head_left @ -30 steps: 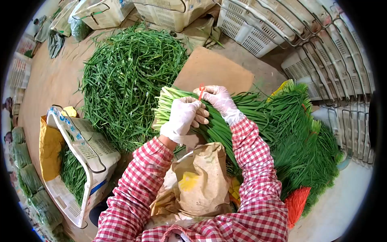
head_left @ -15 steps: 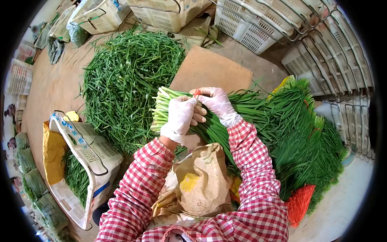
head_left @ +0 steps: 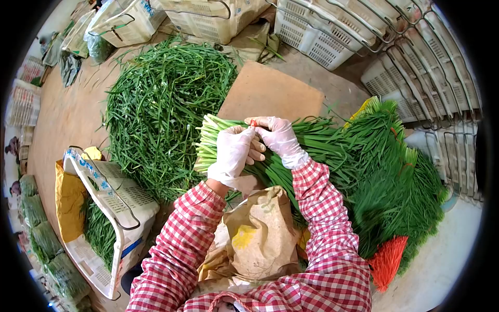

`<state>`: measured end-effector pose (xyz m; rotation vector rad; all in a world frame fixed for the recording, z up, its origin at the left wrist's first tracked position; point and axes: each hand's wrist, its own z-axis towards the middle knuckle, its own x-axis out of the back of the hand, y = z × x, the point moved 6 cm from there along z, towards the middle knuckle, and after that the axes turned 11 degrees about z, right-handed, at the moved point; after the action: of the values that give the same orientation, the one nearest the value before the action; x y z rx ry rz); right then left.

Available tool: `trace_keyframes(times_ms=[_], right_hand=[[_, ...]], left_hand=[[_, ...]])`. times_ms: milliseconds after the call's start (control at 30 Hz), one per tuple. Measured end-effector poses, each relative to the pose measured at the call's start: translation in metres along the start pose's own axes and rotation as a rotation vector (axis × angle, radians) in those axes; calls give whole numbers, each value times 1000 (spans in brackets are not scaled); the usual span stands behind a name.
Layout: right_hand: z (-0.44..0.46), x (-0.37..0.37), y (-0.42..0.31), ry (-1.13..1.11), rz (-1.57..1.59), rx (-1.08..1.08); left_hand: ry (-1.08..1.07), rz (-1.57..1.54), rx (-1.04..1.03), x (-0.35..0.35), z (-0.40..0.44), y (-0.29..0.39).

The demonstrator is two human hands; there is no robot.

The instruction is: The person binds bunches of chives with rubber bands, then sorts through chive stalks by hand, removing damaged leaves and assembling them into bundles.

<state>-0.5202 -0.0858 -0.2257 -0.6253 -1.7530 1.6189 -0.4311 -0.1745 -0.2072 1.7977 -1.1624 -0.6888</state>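
Observation:
A bunch of garlic chives (head_left: 210, 136) lies across in front of me, pale stem ends to the left and green leaves to the right. Around it goes a thin red tie (head_left: 253, 123). My left hand (head_left: 235, 151), in a whitish glove, is closed, with thumb and forefinger pinching the tie. From the right, my gloved right hand (head_left: 281, 137) pinches the same tie, its fingertips close to the left ones. The hands hide most of the tie's loop. A heap of bundled chives (head_left: 395, 192) lies to the right, some bundles bearing red ties.
Loose green leaves (head_left: 166, 114) form a large pile at left, beside a brown board (head_left: 273, 91). A white crate (head_left: 117, 200) with chives lies tilted at lower left. Stacked crates (head_left: 421, 73) line the upper right. Red strands (head_left: 389, 262) hang at lower right.
My right hand has shifted slightly down, its fingers still at the red tie. My left hand keeps its pinch. The bunch lies almost as before.

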Motion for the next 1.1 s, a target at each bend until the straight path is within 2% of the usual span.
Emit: trace_keyframes(times_ms=[33, 100, 167, 267, 300, 400, 467, 567, 633, 700, 733, 767, 833, 867, 900, 967, 1100], right_hand=[[-1, -1, 1, -2, 1, 2], [-6, -2, -7, 16, -22, 194], [-11, -1, -7, 24, -51, 240], [-19, 2, -4, -48, 188, 54], [-19, 4, -11, -41, 187, 51], [-16, 0, -17, -72, 271, -160], [-13, -3, -5, 2, 274, -96], [-14, -4, -10, 152, 256, -140], [-14, -2, -13, 230, 137, 19], [-13, -7, -4, 212, 176, 73], [-15, 1, -9, 251, 101, 85], [-20, 3, -17, 277, 28, 102], [-20, 9, -23, 308, -101, 214], [-20, 11, -27, 247, 139, 142], [-17, 13, -12, 260, 258, 120], [-19, 14, -7, 329, 507, 72], [-23, 16, -11, 376, 659, 36]], left_hand=[[-11, 4, 8, 0, 0, 0], [-12, 2, 15, 0, 1, -1], [-17, 1, 23, -1, 0, -2], [-27, -10, -3, -2, -4, -1], [-12, 14, 1, -2, -6, -1], [-6, 62, -42, -4, -12, 3], [-6, 87, -68, -6, -12, -1], [17, 77, -64, -3, -16, -2], [62, 182, -165, -1, -28, 16], [91, 78, -722, 11, -34, 44], [53, 196, -808, 9, -37, 62], [-5, 463, -843, 8, -42, 80], [-40, 1298, -976, 17, -20, 75], [-136, 1483, -911, 21, -1, 53], [-213, 1679, -928, 21, 4, 38], [-246, 1732, -893, 20, 1, 37], [-293, 1726, -896, 24, 8, 28]])
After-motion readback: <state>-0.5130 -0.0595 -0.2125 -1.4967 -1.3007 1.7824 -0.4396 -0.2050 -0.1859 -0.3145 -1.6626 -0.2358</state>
